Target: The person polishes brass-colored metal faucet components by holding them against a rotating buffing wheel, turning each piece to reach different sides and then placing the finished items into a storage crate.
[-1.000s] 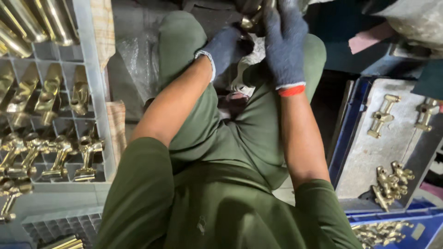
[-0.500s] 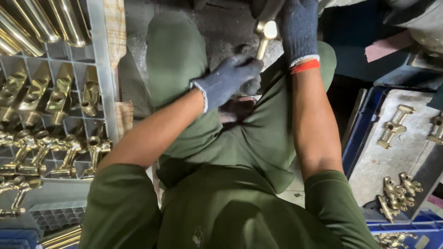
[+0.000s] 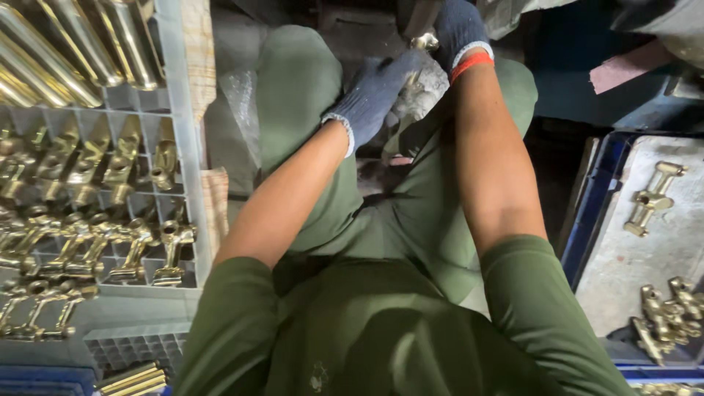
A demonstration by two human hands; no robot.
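Grid crate (image 3: 187,132), 9 o'clock: grey plastic, its cells filled with rows of brass fittings (image 3: 132,249); brass tubes (image 3: 66,44) lie at 10 o'clock.

Left hand (image 3: 378,92), 12 o'clock: blue-grey knit glove, fingers curled and reaching right onto the brass part; closed around its lower end as far as can be seen, though the fingertips are hidden.

Brass part (image 3: 424,42), 12 o'clock, above the knees: small cast fitting, only a bright tip showing between the gloves. Judged heavy for its bulk, rigid, not fragile, smooth and likely slippery on polished faces; knit gloves help. Best held across the body or a lug, not by the thin end.

Right hand (image 3: 458,29), 12 to 1 o'clock: same glove with an orange cuff band, closed over the part's upper end from above.

Tray (image 3: 623,257), 3 o'clock: grey sheet in a blue bin, bearing one loose fitting (image 3: 655,198) and a pile of fittings (image 3: 667,315) at 4 o'clock.
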